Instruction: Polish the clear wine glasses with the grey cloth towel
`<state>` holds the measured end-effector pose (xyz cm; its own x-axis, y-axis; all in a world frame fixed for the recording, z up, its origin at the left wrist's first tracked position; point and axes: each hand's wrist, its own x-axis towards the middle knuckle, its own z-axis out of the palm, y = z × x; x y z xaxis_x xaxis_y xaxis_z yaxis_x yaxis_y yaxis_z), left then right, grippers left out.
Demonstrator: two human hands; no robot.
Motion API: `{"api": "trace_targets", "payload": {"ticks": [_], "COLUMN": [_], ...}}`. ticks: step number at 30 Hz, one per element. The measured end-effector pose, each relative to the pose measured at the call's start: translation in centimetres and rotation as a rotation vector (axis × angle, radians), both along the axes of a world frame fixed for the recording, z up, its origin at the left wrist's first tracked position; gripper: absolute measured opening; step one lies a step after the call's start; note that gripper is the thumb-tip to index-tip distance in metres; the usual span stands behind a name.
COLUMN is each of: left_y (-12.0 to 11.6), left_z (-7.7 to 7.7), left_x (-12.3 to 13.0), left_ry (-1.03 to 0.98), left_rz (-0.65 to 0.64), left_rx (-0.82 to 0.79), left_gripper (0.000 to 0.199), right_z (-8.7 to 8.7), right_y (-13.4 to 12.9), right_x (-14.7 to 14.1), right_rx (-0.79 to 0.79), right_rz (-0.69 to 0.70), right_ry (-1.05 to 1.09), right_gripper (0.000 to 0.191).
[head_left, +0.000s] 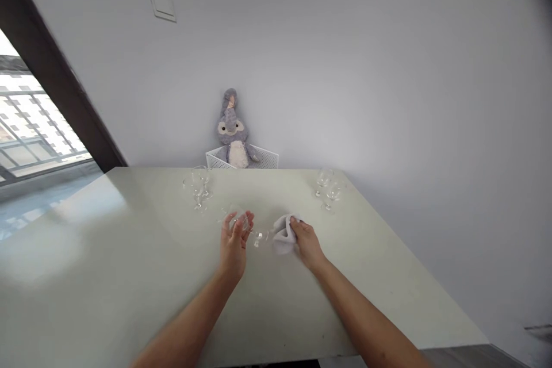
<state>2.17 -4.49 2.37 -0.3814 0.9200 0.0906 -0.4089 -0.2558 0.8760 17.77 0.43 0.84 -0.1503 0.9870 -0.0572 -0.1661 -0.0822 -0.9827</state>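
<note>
A clear stemmed glass (239, 219) lies tilted on its side in my left hand (235, 241), whose fingers wrap round the bowl. Its stem and foot (259, 237) point to the right, toward the cloth. My right hand (305, 240) grips a folded white cloth (283, 234) between thumb and fingers. A small gap separates the cloth from the foot of the glass. Both hands are over the middle of the table.
Several clear stemmed glasses (198, 188) stand at the table's back left, and more glasses (330, 190) at its back right. Behind the far edge of the pale table (129, 276), a grey plush toy (233, 132) sits in a white perforated basket (269, 158) against the wall.
</note>
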Motion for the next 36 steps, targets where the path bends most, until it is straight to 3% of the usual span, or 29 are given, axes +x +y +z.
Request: {"api": "trace_targets", "payload": {"ticks": [2,5,9,13,18,21,26,29,32,36], "left_y": [-0.2,-1.0,-2.0,-2.4,-1.9,-1.4,-0.7,-0.4,-0.6,-1.3], "left_z": [-0.3,-0.6,-1.1,-1.6,-1.9,-1.3,0.5,0.9,0.2,-1.7], "left_x": [0.4,1.4,1.9,1.9,1.5,0.6,-1.4,-1.7,-0.9,0.9], "left_ry": [0.017,0.128,0.404,0.628,0.593,0.506,0.220,0.147,0.261,0.713], "left_rz": [0.009,-0.077,-0.133,-0.101,-0.073,0.050,0.206,0.220,0.147,-0.033], "left_rx": [0.043,0.109,0.240,0.430,0.546,0.594,0.467,0.392,0.408,0.526], "left_gripper": [0.045,0.058,0.064,0.066,0.071,0.070,0.053,0.046,0.051,0.069], "right_z": [-0.1,-0.4,-0.2,-0.3,-1.5,-1.4,-0.1,0.8,1.3,0.7], "right_y": [-0.9,-2.5,-3.5,-2.9,-1.9,-1.6,-0.9,-0.3,-0.7,-2.6], "right_x": [-0.9,-2.7,-3.6,-2.9,-2.0,-1.2,0.9,1.8,1.7,-0.1], "right_rx": [-0.058,-0.096,-0.089,-0.058,0.171,0.320,0.874,0.972,0.971,1.058], "right_rz": [0.163,0.347,0.335,0.313,0.251,0.194,0.351,0.157,-0.055,0.091], "right_ry": [0.093,0.217,0.316,0.156,-0.193,-0.403,-0.729,-0.733,-0.666,-0.758], "right_gripper": [0.039,0.030,0.025,0.032,0.044,0.045,0.030,0.029,0.022,0.018]}}
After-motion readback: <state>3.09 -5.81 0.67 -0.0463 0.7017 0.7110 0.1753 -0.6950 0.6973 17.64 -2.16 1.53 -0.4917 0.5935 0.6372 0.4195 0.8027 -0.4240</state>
